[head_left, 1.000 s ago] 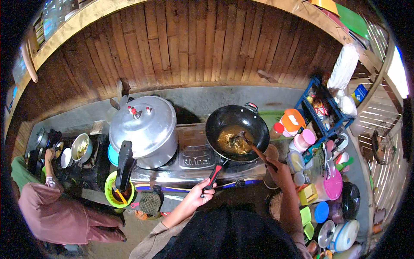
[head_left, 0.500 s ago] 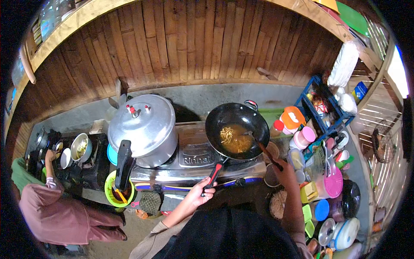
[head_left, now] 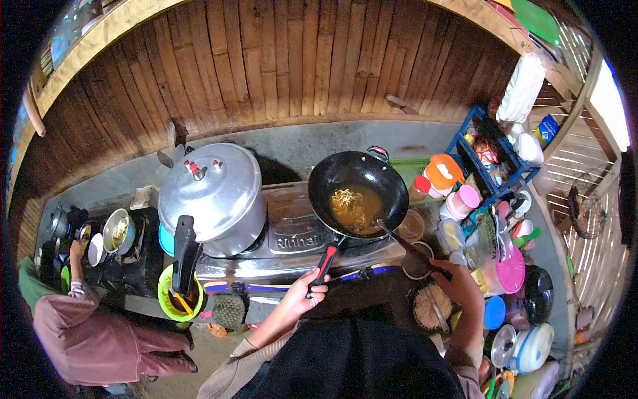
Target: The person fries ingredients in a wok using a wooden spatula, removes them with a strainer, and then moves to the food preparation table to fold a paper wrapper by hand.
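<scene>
A black wok [head_left: 319, 179] sits on the right side of the steel stove, with brown liquid and pale thin strips [head_left: 346, 198] in it. My left hand [head_left: 307, 292] is closed around the wok's black-and-red handle [head_left: 326, 258]. To the right, my right hand [head_left: 460, 280] grips a spatula [head_left: 417, 254] by its dark brown handle. The spatula's metal end reaches over the wok's near right side to the edge of the liquid; its tip is hard to make out.
A large pressure cooker [head_left: 211, 193] stands left of the wok, its black handle toward me. Tubs, lids and a blue crate [head_left: 480, 154] crowd the right. A green bowl [head_left: 174, 307] lies front left. Another person [head_left: 100, 326] works at a second stove on the far left.
My right hand has moved right and toward me, drawing the spatula back toward the wok's near right rim. My left hand keeps its hold. The view has shifted slightly.
</scene>
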Available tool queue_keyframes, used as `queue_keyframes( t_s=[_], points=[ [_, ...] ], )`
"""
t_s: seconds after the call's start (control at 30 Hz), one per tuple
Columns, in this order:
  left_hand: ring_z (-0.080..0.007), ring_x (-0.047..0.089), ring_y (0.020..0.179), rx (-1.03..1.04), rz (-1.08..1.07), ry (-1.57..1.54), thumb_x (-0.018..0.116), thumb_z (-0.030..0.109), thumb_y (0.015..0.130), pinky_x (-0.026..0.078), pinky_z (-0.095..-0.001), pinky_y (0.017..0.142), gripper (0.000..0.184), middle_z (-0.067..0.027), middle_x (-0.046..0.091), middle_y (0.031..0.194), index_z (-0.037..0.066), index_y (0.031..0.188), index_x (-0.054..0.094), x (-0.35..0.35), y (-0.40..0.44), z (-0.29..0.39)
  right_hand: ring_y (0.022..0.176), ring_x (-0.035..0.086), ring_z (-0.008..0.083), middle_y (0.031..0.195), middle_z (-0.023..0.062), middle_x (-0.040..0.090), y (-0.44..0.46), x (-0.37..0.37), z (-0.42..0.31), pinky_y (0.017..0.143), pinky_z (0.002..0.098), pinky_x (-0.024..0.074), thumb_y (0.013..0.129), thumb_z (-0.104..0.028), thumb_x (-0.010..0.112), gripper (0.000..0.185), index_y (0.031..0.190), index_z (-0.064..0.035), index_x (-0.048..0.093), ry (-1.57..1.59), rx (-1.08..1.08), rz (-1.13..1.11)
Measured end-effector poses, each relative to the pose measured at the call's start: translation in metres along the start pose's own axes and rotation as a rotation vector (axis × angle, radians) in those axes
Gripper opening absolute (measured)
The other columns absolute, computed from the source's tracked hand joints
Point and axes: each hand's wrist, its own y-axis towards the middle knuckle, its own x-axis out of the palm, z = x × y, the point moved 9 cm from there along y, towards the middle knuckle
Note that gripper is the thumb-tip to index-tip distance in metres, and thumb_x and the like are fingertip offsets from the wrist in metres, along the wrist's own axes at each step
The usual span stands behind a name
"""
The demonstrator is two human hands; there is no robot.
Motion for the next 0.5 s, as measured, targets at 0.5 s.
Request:
queue_keyframes(
  t_s=[0.5],
  points=[
    [-0.0063, 0.039, 0.052, 0.016, -0.004, 0.022, 0.046, 0.017, 0.093, 0.03, -0.0157, 0.039, 0.017, -0.0069, 0.051, 0.085, 0.014, 0.109, 0.044, 0.004, -0.003, 0.0, 0.086, 0.061, 0.0329, 0.093, 0.0195, 0.063, -0.013, -0.004, -0.001, 0.077, 0.0371, 0.0459, 0.079, -0.011, 0.061, 0.032, 0.111, -0.0072, 0.059, 0.006, -0.057, 0.054]
  ],
)
